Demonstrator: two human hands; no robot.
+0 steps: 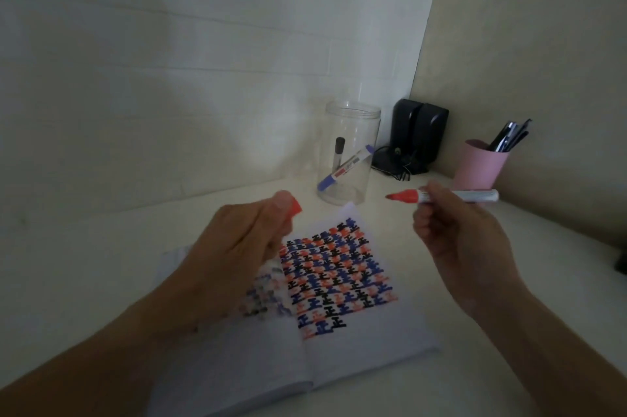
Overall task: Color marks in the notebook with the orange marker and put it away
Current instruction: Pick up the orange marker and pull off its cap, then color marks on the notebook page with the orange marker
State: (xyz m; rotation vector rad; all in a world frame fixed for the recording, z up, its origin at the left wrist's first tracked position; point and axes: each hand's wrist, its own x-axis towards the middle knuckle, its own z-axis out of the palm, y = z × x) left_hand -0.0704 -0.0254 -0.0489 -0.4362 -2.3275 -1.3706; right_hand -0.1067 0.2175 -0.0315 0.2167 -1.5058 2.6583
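The notebook (339, 284) page repeats 正 (orange, blue, black).

jar (351, 158) mouth open — speakers (419, 135) seemingly close beside

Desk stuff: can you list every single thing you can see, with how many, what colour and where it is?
Notebook: one, white pages with orange, blue and black marks, open in the middle of the desk.
Orange marker: one, uncapped, held above the notebook's far right corner.
Orange cap: one, pinched above the notebook's left page.
Clear jar: one, see-through, behind the notebook.
Blue marker: one, leaning inside the jar.
Black marker: one, upright inside the jar.
Speakers: two, black, in the corner.
Pink cup: one, far right, holding dark pens, count unclear.
Desk: one, white.
Left hand: holding the cap.
Right hand: holding the orange marker.
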